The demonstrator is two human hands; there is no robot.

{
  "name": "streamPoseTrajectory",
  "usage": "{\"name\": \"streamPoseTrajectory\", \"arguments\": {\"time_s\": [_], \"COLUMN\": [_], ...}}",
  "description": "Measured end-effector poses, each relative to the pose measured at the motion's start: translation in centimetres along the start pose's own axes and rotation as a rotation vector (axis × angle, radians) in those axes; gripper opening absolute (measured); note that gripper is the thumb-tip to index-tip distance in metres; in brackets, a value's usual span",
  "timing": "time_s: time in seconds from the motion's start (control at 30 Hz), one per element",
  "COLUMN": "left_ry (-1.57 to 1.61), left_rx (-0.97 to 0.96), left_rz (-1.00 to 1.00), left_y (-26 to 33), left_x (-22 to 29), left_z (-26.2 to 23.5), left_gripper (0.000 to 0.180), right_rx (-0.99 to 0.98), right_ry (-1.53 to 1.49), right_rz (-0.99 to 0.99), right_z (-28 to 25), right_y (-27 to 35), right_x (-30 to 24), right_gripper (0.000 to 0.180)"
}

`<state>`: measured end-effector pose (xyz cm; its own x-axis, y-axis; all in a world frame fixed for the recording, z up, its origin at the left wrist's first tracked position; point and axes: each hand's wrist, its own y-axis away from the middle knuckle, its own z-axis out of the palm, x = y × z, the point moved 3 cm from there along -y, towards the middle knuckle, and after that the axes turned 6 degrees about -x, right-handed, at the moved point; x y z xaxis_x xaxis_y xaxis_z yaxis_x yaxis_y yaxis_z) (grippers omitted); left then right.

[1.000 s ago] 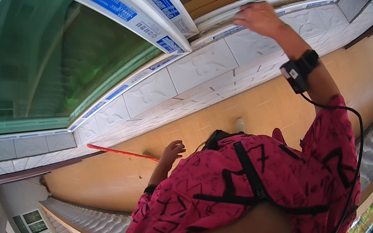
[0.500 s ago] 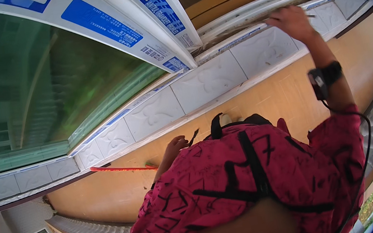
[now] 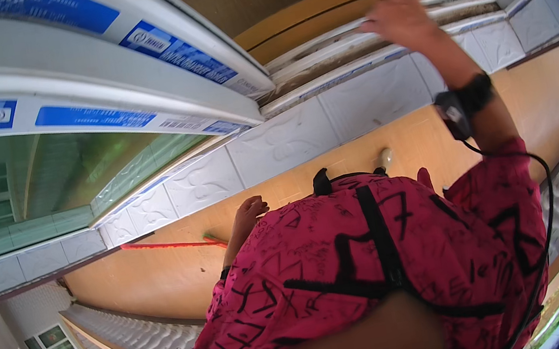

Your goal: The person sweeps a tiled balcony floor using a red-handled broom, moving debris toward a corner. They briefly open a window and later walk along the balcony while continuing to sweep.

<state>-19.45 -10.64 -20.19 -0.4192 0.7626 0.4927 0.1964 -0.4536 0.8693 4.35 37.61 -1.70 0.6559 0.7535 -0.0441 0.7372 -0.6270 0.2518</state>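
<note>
Right hand (image 3: 403,19) is up on the window track (image 3: 354,42), the dirty white channel under the wooden ledge (image 3: 340,4). Palm is down, fingers loosely spread and lying flat on the rail; nothing gripped that I can see. A black wrist device (image 3: 462,105) sits on that forearm, with a black cable (image 3: 534,163) running down over the sleeve.

Left hand (image 3: 249,212) hangs low near the orange floor (image 3: 165,280), fingers curled in. It sits right at the near end of a red stick (image 3: 167,246), which lies along the base of the tiled wall. Cannot tell if the hand actually clamps the stick or just sits against it; the contact spot is too small and partly hidden by the shirt.

The sliding window frame (image 3: 132,73) is white with blue stickers and sits left of the right hand, well apart from it. Green-tinted glass (image 3: 39,183) is below the frame. White embossed tiles (image 3: 275,146) run under the track.

The pink patterned shirt (image 3: 353,272) with black harness straps (image 3: 376,232) fills the lower middle. A small pale object (image 3: 385,156) lies on the floor just above the shirt collar; its kind is unclear.

No containers in view.
</note>
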Motion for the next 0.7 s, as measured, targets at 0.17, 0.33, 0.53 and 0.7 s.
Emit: {"name": "streamPoseTrajectory", "arguments": {"time_s": [0.17,0.33,0.53,0.7], "left_ry": [0.009,-0.295,-0.965,-0.774], "left_rx": [-0.061,-0.211,-0.522,-0.388], "left_rz": [-0.041,-0.184,-0.045,0.689], "left_y": [-0.6,0.0,4.5,4.6], "left_x": [-1.9,1.0,12.9,25.0], "left_z": [-0.3,1.9,8.5,19.5], "left_gripper": [0.027,0.027,0.027,0.028], "right_rx": [0.037,0.205,0.022,0.097], "right_ry": [0.111,-0.195,-1.902,-2.483], "right_rz": [0.302,0.608,0.461,0.058], "right_z": [-2.3,1.5,13.6,12.3], "right_y": [6.6,12.9,12.6,8.6], "right_x": [9.7,16.6,4.1,-4.2], "right_gripper": [0.033,0.023,0.020,0.020]}}
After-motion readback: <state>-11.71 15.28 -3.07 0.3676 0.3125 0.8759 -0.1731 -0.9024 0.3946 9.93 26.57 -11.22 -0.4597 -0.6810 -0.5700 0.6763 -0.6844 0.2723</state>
